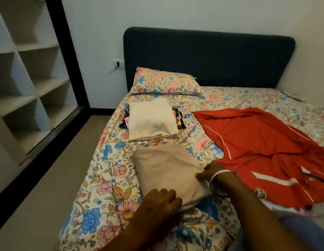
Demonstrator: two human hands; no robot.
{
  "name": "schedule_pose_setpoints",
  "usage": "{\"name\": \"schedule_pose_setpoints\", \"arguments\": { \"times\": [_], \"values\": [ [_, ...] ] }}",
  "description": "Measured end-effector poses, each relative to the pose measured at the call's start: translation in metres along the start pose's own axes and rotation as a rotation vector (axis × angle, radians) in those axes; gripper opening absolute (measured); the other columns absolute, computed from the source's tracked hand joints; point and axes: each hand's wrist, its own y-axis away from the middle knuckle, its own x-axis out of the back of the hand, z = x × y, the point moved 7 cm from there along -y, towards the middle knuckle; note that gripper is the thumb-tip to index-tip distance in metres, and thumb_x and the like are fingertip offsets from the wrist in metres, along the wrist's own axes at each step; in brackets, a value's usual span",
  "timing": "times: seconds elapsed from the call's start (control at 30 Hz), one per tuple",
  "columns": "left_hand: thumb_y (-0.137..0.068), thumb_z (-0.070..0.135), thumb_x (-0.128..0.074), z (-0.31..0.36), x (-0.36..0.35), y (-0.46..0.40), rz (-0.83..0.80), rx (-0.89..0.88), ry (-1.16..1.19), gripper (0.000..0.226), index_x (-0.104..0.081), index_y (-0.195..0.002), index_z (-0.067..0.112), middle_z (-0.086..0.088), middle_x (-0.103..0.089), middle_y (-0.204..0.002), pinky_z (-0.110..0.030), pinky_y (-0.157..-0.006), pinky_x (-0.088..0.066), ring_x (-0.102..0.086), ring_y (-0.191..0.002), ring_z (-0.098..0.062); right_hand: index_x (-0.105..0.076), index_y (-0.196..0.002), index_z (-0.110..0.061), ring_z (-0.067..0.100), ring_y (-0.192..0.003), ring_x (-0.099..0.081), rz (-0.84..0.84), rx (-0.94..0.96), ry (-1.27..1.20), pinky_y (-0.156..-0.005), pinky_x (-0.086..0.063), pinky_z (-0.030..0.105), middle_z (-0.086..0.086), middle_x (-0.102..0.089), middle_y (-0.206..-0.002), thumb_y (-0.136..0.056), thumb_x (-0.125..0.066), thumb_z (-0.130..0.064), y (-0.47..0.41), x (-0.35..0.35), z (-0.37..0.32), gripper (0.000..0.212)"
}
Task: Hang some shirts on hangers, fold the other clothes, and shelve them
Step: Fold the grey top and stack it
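Observation:
A folded beige garment (166,171) lies on the floral bed sheet (106,180) near the bed's front left. My left hand (161,201) grips its near edge, fingers curled over the fabric. My right hand (211,172), a bangle on its wrist, holds the garment's right edge. Beyond it a folded cream garment (152,120) rests on top of a dark patterned folded piece (179,118). A red sports shirt (262,151) with white stripes lies spread out and rumpled on the right of the bed.
A floral pillow (164,82) leans by the dark blue headboard (208,57). An open white shelf unit (25,73) with a black frame stands at the left, across a strip of grey floor (39,196). A wall socket (118,64) is beside the headboard.

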Motion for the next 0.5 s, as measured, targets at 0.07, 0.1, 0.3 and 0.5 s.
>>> {"name": "schedule_pose_setpoints", "arguments": {
  "times": [0.07, 0.1, 0.3, 0.5],
  "values": [
    [-0.086, 0.070, -0.056, -0.028, 0.006, 0.008, 0.049, 0.325, 0.094, 0.050, -0.060, -0.123, 0.036, 0.006, -0.058, -0.116, -0.035, -0.083, -0.052, -0.057, -0.100, -0.012, -0.053, -0.138, -0.003, 0.033, -0.120, -0.055, 0.004, 0.014, -0.076, -0.087, -0.042, 0.029, 0.018, -0.054, -0.142, -0.085, -0.075, -0.046, -0.001, -0.006, -0.004, 0.072],
    [-0.083, 0.075, -0.055, -0.050, 0.004, 0.017, 0.056, 0.551, 0.161, 0.066, -0.049, -0.138, 0.037, 0.002, -0.046, -0.134, -0.040, -0.095, -0.050, -0.049, -0.117, -0.016, -0.048, -0.143, -0.003, 0.035, -0.129, -0.050, 0.000, 0.022, -0.128, -0.093, -0.041, 0.031, 0.018, -0.048, -0.148, -0.085, -0.075, -0.047, -0.002, -0.009, -0.006, 0.078],
    [-0.063, 0.046, -0.086, -0.107, -0.029, 0.061, 0.196, 1.378, 1.308, 0.116, -0.023, -0.157, 0.021, -0.016, -0.050, -0.141, -0.052, -0.087, -0.060, -0.060, -0.115, -0.032, -0.061, -0.112, 0.005, 0.032, -0.092, -0.058, -0.018, -0.052, -0.561, -0.086, -0.042, 0.037, 0.015, -0.064, -0.108, -0.080, -0.084, -0.015, -0.004, -0.026, -0.009, 0.044],
    [-0.078, 0.019, -0.085, -0.096, -0.044, 0.039, 0.096, 1.421, 1.576, 0.072, -0.047, -0.139, 0.013, -0.009, -0.067, -0.117, -0.049, -0.068, -0.063, -0.071, -0.097, -0.033, -0.063, -0.121, -0.003, 0.038, -0.086, -0.067, -0.323, -0.132, -0.719, -0.075, -0.053, 0.043, 0.023, -0.075, -0.096, -0.089, -0.074, -0.020, 0.004, -0.049, -0.018, 0.038]
  ]
}}
